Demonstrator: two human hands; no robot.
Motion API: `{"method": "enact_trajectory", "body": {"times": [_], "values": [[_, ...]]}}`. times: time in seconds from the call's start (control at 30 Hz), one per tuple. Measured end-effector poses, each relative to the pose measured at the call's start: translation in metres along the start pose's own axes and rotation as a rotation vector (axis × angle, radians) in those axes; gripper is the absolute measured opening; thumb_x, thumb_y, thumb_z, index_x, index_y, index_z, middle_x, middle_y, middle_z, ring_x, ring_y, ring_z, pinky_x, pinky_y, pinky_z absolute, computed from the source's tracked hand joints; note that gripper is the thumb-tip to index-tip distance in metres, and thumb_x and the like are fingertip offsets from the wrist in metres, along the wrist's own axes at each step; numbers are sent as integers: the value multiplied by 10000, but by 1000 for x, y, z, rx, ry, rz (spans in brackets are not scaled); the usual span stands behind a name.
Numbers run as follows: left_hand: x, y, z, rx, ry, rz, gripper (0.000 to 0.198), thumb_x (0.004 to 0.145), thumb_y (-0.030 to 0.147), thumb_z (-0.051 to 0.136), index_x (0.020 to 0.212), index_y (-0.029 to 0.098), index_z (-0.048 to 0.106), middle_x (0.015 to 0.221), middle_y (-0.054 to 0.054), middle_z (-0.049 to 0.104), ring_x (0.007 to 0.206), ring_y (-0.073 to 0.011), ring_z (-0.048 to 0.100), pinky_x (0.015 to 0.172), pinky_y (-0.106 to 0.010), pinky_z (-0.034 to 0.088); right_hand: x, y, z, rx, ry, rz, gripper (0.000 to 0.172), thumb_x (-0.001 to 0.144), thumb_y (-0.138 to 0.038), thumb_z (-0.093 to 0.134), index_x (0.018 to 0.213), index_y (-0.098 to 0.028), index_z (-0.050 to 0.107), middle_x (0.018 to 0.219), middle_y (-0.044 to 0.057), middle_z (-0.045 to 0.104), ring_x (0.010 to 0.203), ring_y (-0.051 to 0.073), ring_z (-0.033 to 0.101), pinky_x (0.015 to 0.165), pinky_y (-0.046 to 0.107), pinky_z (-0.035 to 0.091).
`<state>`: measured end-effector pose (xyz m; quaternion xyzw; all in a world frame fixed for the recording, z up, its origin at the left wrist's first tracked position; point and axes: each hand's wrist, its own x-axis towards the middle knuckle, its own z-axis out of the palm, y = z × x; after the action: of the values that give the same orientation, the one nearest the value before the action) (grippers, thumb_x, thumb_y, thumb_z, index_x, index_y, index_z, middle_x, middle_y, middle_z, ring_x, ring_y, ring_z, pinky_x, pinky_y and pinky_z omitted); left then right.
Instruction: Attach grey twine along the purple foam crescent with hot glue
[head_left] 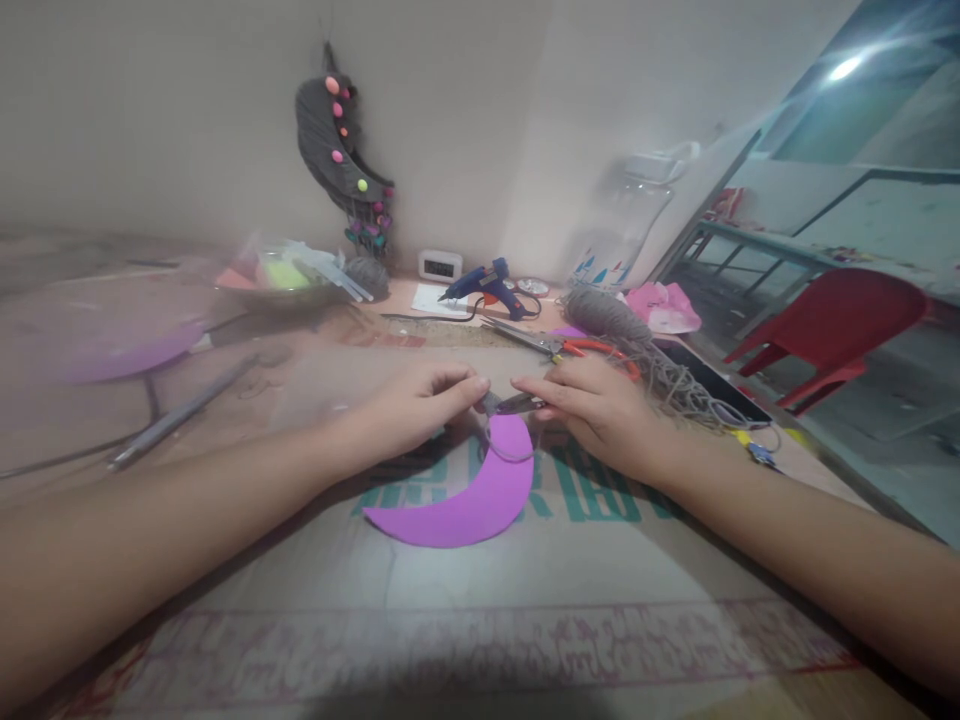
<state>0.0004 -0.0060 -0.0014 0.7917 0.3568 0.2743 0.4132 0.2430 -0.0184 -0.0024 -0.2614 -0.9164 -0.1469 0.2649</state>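
A purple crescent-shaped foam piece (469, 505) lies flat on the cardboard-covered table (525, 600). My left hand (420, 405) is closed in a pinch at the crescent's upper tip, fingertips pressed together on a thin grey string there. My right hand (592, 405) is closed around a small pair of snips (514, 403), whose metal jaws point left and meet the left fingertips just above the crescent. A thin loop of string lies across the crescent's upper end.
Behind the hands lie red-handled scissors (570, 347), a bundle of grey yarn (607, 315), a blue glue gun (484, 285), a small clock (440, 265) and a bowl of craft bits (277, 280). A decorated grey crescent (337, 150) hangs on the wall. A red chair (832, 330) stands right.
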Motion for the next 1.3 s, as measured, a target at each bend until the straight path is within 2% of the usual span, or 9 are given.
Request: {"method": "enact_trajectory", "body": {"times": [0.17,0.5,0.63,0.73,0.8,0.87,0.97,1.1,1.3], "values": [[0,0,0,17,-6,1,416,915,471,402,692,161,567,650,-5,554,621,-129,518,590,-251,399,0,0,1,-10,4,-10,290,957,-266,450,1183,-184,613,801,56,643,710,164,540,641,304,423],[-1,1,0,8,-5,-8,399,909,460,404,689,168,563,644,-6,553,615,-131,512,582,-245,400,-1,-2,-1,47,11,18,285,954,-260,450,1173,-217,627,796,47,640,709,164,553,647,306,430],[-1,2,0,12,-2,-8,402,915,461,396,682,170,549,641,1,544,606,-126,506,573,-241,392,0,-4,-4,95,47,157,311,958,-276,432,1202,-210,612,816,58,619,746,174,569,661,306,466],[-1,2,0,17,8,5,403,916,456,399,670,171,543,636,4,542,603,-124,501,568,-239,384,0,-3,-6,117,153,322,326,966,-280,407,1215,-196,601,898,75,637,841,188,595,744,323,484],[0,1,0,3,10,5,407,915,462,401,668,170,541,640,4,543,606,-122,500,572,-240,384,0,-2,-5,119,189,364,326,967,-287,404,1214,-199,599,960,84,647,897,199,601,793,340,481],[0,0,0,-14,10,0,410,913,470,408,669,168,542,642,4,543,601,-119,497,570,-240,381,0,-1,-5,120,131,331,331,965,-299,406,1215,-195,597,946,88,644,879,201,600,778,343,481],[0,0,1,-29,16,-11,405,911,468,417,682,165,557,634,3,547,591,-117,494,565,-240,382,0,-3,-4,84,31,181,322,963,-298,415,1194,-179,604,858,80,625,800,191,574,706,325,473],[0,0,0,-31,28,-1,399,912,462,419,694,162,567,631,8,545,590,-114,491,569,-238,387,2,-7,-4,-1,21,5,295,956,-265,435,1152,-140,617,800,76,621,714,181,530,642,317,444],[0,-2,0,-6,25,7,425,914,480,400,689,158,563,633,0,548,609,-124,503,580,-244,395,3,-8,-4,-44,-10,-9,312,964,-265,421,1137,-110,631,778,75,624,695,174,523,627,309,433]]}}
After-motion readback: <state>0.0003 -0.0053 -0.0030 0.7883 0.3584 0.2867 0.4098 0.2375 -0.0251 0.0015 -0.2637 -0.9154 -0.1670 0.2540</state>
